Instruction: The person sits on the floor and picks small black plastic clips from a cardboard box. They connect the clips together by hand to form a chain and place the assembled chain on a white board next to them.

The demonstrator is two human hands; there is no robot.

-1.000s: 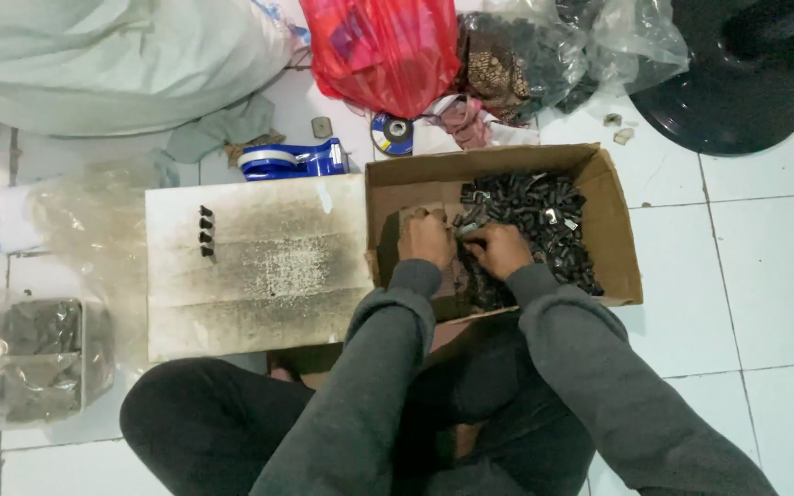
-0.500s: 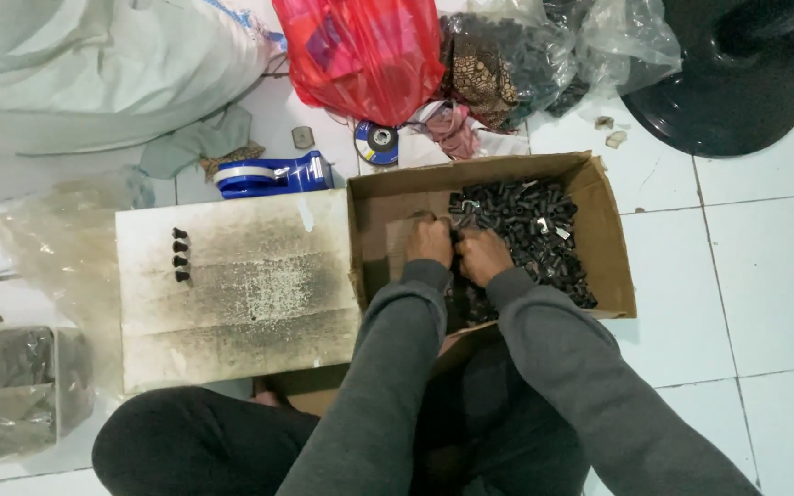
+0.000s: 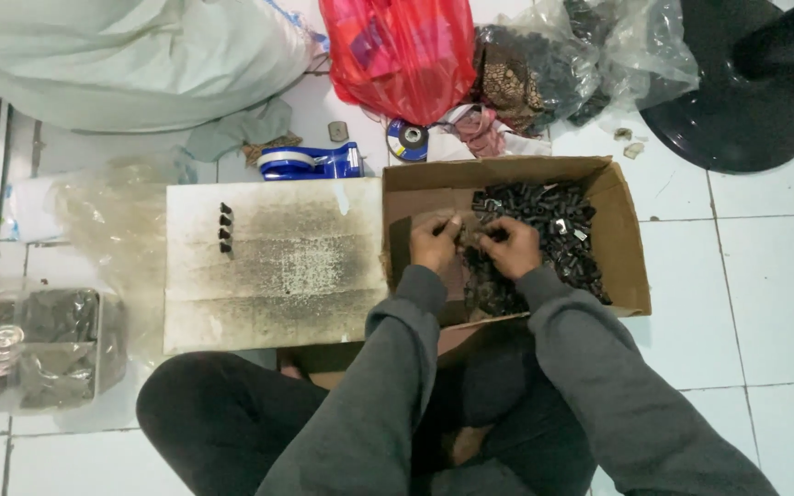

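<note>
Cardboard box [image 3: 622, 241], centre-right of frame: heap of small black parts [image 3: 544, 220]. Left hand [image 3: 434, 243] and right hand [image 3: 510, 246] over heap, fingers pinched narrow on one part between them. Parts likely light, rigid, easily dropped; pinch by sides. Row of four on stained cardboard sheet [image 3: 277, 266], centre-left.

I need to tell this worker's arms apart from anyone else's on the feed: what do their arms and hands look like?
Both arms wear long grey sleeves of soft, slightly creased fabric, ending in ribbed cuffs at the wrists. The left hand and right hand are bare: no gloves, and no rings or watch that I can make out.
</note>
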